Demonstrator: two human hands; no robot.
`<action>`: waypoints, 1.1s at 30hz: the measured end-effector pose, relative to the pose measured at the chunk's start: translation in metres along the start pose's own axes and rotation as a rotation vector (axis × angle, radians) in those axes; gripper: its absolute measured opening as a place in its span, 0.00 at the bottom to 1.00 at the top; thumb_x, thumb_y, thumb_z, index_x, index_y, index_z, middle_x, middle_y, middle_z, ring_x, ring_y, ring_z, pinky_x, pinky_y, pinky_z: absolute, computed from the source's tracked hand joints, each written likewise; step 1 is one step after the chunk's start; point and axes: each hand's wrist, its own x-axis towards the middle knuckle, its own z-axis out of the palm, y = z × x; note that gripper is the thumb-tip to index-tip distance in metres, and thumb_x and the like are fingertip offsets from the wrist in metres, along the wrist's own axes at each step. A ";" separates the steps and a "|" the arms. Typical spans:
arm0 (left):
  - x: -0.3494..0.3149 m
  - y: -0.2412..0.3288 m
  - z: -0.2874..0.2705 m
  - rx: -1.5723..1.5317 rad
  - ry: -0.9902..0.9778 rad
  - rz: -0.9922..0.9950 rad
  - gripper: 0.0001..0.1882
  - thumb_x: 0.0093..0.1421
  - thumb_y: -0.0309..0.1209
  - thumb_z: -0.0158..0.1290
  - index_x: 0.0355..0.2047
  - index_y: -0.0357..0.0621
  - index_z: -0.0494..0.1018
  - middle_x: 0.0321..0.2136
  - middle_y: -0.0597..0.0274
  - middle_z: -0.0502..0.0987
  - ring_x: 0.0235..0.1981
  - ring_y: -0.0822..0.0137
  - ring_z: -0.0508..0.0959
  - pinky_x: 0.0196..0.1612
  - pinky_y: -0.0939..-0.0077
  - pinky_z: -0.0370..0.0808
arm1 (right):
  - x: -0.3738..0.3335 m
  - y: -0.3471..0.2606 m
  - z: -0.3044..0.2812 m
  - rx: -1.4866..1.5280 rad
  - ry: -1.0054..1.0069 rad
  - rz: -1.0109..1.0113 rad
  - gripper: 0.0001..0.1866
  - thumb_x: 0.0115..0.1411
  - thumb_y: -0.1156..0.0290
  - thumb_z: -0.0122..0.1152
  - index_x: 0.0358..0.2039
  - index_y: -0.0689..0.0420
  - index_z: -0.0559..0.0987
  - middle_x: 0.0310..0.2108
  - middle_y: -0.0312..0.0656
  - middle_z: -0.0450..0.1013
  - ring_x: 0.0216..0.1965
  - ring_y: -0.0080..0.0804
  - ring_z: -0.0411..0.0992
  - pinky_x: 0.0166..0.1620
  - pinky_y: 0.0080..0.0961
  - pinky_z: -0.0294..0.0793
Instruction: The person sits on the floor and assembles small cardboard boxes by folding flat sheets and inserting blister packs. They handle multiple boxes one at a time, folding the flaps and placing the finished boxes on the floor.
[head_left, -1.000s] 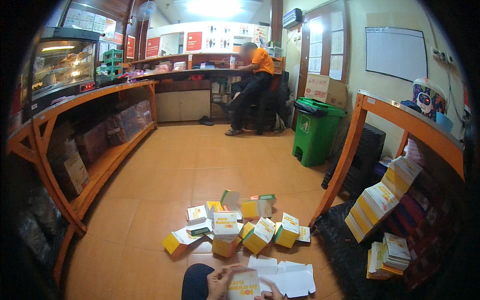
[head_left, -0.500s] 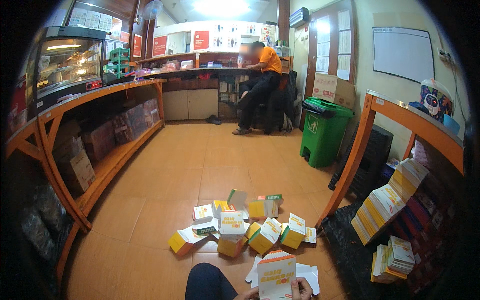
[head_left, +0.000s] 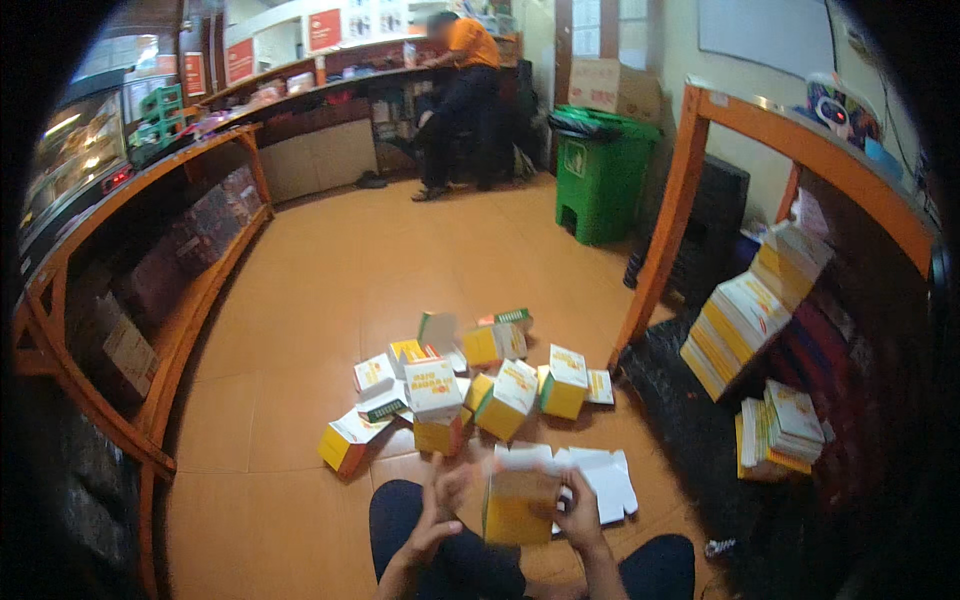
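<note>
Freshly turned from its white printed face to a yellow side, a box (head_left: 520, 510) hangs above the lap (head_left: 465, 572), seemingly nearer its finished shape. The right hand (head_left: 577, 512) grips its edge; the left hand (head_left: 436, 512) spreads beside it. Other boxes (head_left: 433, 388) and a white sheet (head_left: 603, 482) crowd the floor (head_left: 255, 400) ahead, with room leftward; a worktop leg (head_left: 663, 250) bounds the right.

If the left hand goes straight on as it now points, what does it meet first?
The left hand would probably meet the nearest unheld box ahead, though depth is unclear.
</note>
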 end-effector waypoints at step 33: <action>0.013 -0.062 -0.072 -0.234 0.085 -0.476 0.38 0.62 0.40 0.54 0.68 0.35 0.56 0.62 0.44 0.67 0.64 0.52 0.69 0.64 0.64 0.68 | 0.031 0.171 0.073 -1.192 -0.148 0.481 0.49 0.51 0.48 0.73 0.63 0.62 0.57 0.65 0.76 0.44 0.65 0.90 0.40 0.50 0.85 0.62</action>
